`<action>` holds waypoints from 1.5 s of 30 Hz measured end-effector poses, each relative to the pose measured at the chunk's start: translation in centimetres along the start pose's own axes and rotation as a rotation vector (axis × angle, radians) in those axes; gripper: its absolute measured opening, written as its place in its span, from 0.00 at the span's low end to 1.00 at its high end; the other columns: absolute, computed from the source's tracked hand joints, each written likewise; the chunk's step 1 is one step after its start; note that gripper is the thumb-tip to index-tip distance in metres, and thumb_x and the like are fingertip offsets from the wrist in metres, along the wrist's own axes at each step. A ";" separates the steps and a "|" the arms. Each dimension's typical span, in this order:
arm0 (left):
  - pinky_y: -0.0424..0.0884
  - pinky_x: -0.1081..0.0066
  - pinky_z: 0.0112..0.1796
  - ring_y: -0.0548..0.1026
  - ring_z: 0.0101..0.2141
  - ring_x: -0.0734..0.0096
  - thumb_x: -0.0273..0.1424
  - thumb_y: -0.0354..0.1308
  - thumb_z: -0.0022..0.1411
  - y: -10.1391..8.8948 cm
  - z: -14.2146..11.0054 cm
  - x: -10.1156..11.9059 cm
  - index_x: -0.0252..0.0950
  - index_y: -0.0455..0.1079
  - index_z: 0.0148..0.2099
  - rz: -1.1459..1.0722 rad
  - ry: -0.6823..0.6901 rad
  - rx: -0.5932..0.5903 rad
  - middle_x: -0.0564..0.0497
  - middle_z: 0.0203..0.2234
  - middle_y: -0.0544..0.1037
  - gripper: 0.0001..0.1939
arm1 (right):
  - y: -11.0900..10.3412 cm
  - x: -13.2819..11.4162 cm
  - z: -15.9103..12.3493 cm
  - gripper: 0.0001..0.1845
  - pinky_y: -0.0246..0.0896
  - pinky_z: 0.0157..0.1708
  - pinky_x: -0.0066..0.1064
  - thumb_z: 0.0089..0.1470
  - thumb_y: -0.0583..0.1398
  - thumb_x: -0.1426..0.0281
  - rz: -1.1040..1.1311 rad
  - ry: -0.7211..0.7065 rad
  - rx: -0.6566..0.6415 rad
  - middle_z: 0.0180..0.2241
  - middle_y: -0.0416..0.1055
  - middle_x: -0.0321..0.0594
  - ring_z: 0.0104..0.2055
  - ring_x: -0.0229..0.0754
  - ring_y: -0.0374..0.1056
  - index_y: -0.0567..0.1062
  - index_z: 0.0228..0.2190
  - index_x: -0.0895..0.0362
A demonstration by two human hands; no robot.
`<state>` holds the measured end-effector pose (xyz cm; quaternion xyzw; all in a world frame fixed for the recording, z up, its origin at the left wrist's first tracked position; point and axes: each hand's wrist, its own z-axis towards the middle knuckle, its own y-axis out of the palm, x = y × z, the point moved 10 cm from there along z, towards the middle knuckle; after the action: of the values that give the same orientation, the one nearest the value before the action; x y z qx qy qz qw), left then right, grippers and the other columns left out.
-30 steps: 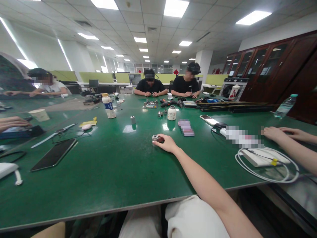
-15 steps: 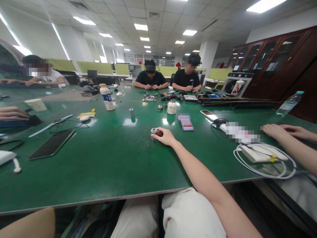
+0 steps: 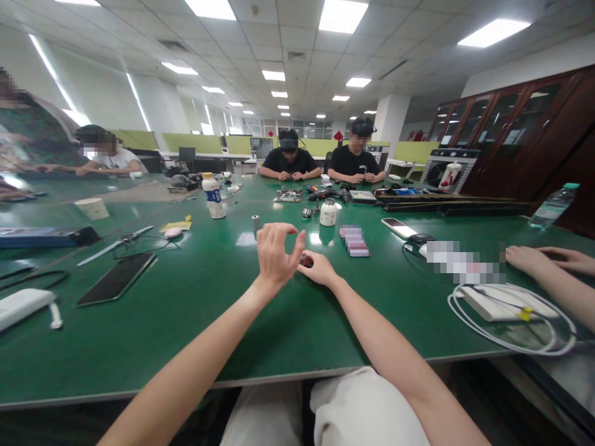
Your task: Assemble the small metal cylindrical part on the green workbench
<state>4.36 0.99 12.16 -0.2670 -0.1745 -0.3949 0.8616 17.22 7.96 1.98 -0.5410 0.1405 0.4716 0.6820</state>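
Note:
My right hand rests on the green table, its fingers curled round a small metal cylinder. Only a dark reddish part of the metal cylinder shows; the rest is hidden behind my left hand. In front of it hovers my left hand, raised, with thumb and fingers curved and apart and nothing visible between them. Just beyond the left hand a second small grey cylinder stands upright. A white round jar stands farther back, and a pinkish blurred-out object lies to the right of my hands.
On the left lie a dark tablet-like slab and a cable; a bottle stands behind. To the right are a phone, a white box with coiled cable, and another person's hands. Two people sit across the table.
My left arm has come up from the lower left, putting the left hand in front of the cylinder. The right hand keeps its hold. The view has tilted slightly.

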 end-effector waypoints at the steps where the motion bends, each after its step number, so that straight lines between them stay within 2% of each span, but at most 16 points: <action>1: 0.68 0.58 0.49 0.73 0.45 0.59 0.38 0.58 0.62 0.4 -0.2 -0.4 0.38 0.72 0.42 0.015 -0.014 0.000 0.46 0.39 0.77 0.10 | 0.0 0.0 0.0 0.19 0.66 0.36 0.31 0.50 0.65 0.58 -0.003 -0.001 -0.002 0.32 0.77 0.37 0.34 0.40 0.72 0.76 0.42 0.53; 4: 0.70 0.61 0.44 0.75 0.38 0.62 0.37 0.59 0.61 2.3 -1.1 -2.2 0.38 0.71 0.41 0.004 -0.082 -0.071 0.49 0.34 0.78 0.09 | 0.0 0.0 0.1 0.17 0.65 0.35 0.30 0.51 0.64 0.60 -0.025 0.007 -0.010 0.32 0.77 0.37 0.33 0.40 0.72 0.76 0.42 0.53; 6: 0.70 0.63 0.43 0.75 0.37 0.63 0.37 0.60 0.60 3.3 -1.8 -3.0 0.39 0.72 0.41 -0.004 -0.098 -0.129 0.49 0.34 0.79 0.09 | 0.0 -0.1 0.1 0.17 0.66 0.35 0.30 0.51 0.64 0.60 -0.041 0.008 -0.022 0.32 0.77 0.37 0.33 0.41 0.72 0.76 0.42 0.53; 12: 0.68 0.60 0.46 0.74 0.43 0.59 0.37 0.60 0.59 3.7 -2.5 -4.7 0.41 0.77 0.38 0.032 -0.151 -0.207 0.49 0.37 0.81 0.08 | 0.1 -0.6 0.0 0.19 0.66 0.39 0.32 0.51 0.65 0.61 -0.043 0.004 -0.044 0.34 0.77 0.38 0.36 0.42 0.73 0.75 0.45 0.53; 16: 0.66 0.57 0.50 0.73 0.44 0.60 0.38 0.60 0.59 4.1 -2.6 -6.2 0.42 0.79 0.37 0.019 -0.191 -0.236 0.49 0.38 0.81 0.08 | -0.1 -0.7 -0.1 0.19 0.66 0.38 0.31 0.51 0.65 0.58 -0.058 0.006 -0.026 0.33 0.77 0.37 0.35 0.41 0.73 0.75 0.44 0.52; 19: 0.65 0.58 0.51 0.73 0.46 0.60 0.37 0.61 0.59 4.6 -2.1 -6.4 0.42 0.80 0.37 0.012 -0.168 -0.259 0.49 0.40 0.81 0.08 | -0.1 -0.7 -0.2 0.21 0.66 0.38 0.31 0.51 0.65 0.56 -0.070 0.015 -0.028 0.33 0.77 0.37 0.35 0.41 0.73 0.75 0.45 0.53; 21: 0.64 0.60 0.52 0.73 0.46 0.61 0.37 0.61 0.59 4.2 -1.4 -6.2 0.41 0.80 0.37 0.000 -0.137 -0.240 0.49 0.40 0.81 0.09 | -0.1 -0.7 -0.2 0.22 0.66 0.38 0.31 0.51 0.65 0.55 -0.069 0.020 -0.025 0.33 0.78 0.37 0.35 0.41 0.73 0.75 0.45 0.53; 23: 0.63 0.60 0.53 0.73 0.45 0.63 0.39 0.59 0.62 3.0 -0.5 -6.7 0.42 0.80 0.39 0.006 -0.142 -0.184 0.50 0.39 0.81 0.11 | -0.2 -0.7 -0.2 0.22 0.66 0.39 0.32 0.51 0.65 0.55 -0.066 0.021 -0.016 0.33 0.78 0.37 0.35 0.41 0.73 0.76 0.45 0.52; 26: 0.62 0.57 0.53 0.71 0.48 0.58 0.42 0.57 0.62 0.8 -0.1 -9.8 0.44 0.80 0.41 0.148 -0.300 -0.138 0.49 0.42 0.80 0.13 | -0.3 -0.7 -0.3 0.20 0.66 0.38 0.32 0.50 0.65 0.55 -0.064 0.016 0.002 0.33 0.78 0.37 0.35 0.42 0.74 0.76 0.43 0.52; 29: 0.61 0.48 0.52 0.64 0.54 0.44 0.45 0.62 0.56 -0.6 -1.5 -13.9 0.46 0.81 0.38 0.398 -0.510 -0.238 0.45 0.50 0.75 0.12 | -0.3 -0.6 -0.3 0.20 0.66 0.38 0.32 0.50 0.65 0.55 -0.054 0.014 0.006 0.33 0.78 0.37 0.35 0.42 0.74 0.76 0.42 0.52; 31: 0.60 0.45 0.51 0.61 0.55 0.40 0.45 0.63 0.55 -0.9 -2.3 -15.2 0.47 0.82 0.37 0.498 -0.543 -0.305 0.44 0.54 0.72 0.12 | -0.2 -0.5 -0.2 0.20 0.67 0.39 0.33 0.50 0.65 0.56 -0.043 0.015 0.004 0.33 0.78 0.37 0.35 0.42 0.74 0.76 0.42 0.52; 35: 0.59 0.45 0.51 0.60 0.55 0.41 0.43 0.63 0.56 -0.2 -2.4 -14.2 0.48 0.81 0.39 0.524 -0.459 -0.331 0.44 0.54 0.72 0.11 | -0.1 -0.3 -0.1 0.20 0.67 0.39 0.33 0.50 0.65 0.55 -0.034 0.013 0.006 0.33 0.78 0.38 0.35 0.42 0.74 0.76 0.42 0.53; 37: 0.61 0.48 0.51 0.63 0.53 0.45 0.42 0.62 0.58 0.5 -1.8 -12.4 0.47 0.81 0.39 0.450 -0.369 -0.300 0.44 0.50 0.75 0.10 | -0.1 -0.3 -0.1 0.21 0.67 0.39 0.33 0.50 0.65 0.55 -0.034 0.009 0.009 0.33 0.78 0.38 0.35 0.43 0.74 0.76 0.42 0.53; 41: 0.66 0.59 0.50 0.72 0.46 0.59 0.38 0.58 0.63 2.3 -1.1 -7.5 0.44 0.80 0.40 0.164 -0.114 -0.248 0.49 0.39 0.81 0.10 | 0.0 -0.1 0.0 0.21 0.67 0.38 0.33 0.50 0.65 0.56 -0.019 0.007 0.007 0.32 0.78 0.38 0.35 0.42 0.74 0.76 0.43 0.53; 45: 0.69 0.64 0.46 0.76 0.40 0.64 0.36 0.57 0.63 3.9 -1.8 -5.9 0.41 0.79 0.40 0.014 -0.097 -0.287 0.51 0.36 0.83 0.10 | 0.2 0.1 0.0 0.20 0.67 0.38 0.32 0.50 0.65 0.57 0.001 -0.001 -0.007 0.32 0.77 0.36 0.34 0.41 0.73 0.76 0.43 0.52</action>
<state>3.84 5.50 6.48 -0.4073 -0.1558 -0.3964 0.8079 17.10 8.02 1.80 -0.5432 0.1388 0.4727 0.6799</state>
